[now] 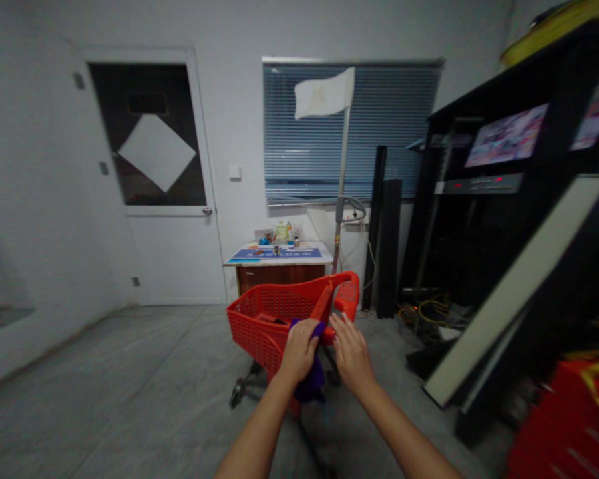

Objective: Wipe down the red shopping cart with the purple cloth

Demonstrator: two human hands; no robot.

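Note:
A small red plastic shopping cart point(259, 346) stands in front of me on the concrete floor, turned so its handle end point(348, 291) is at the right. My left hand point(300, 349) has its fingers bent over a purple cloth point(311, 386), pressing it against the cart's near rim. Part of the cloth hangs down below the hand. Beside it, my right hand point(350, 349) lies with fingers stretched out at the red frame under the handle end; whether every fingertip touches is unclear. The cart's near lower side is partly hidden by my arms.
Behind the cart is a small table point(237, 261) with bottles and small items. A white flag point(324, 94) on a pole stands beside it. Long panels point(524, 286) lean on a black rack at the right, near a red bag point(559, 419). A white door point(174, 259) is at the left.

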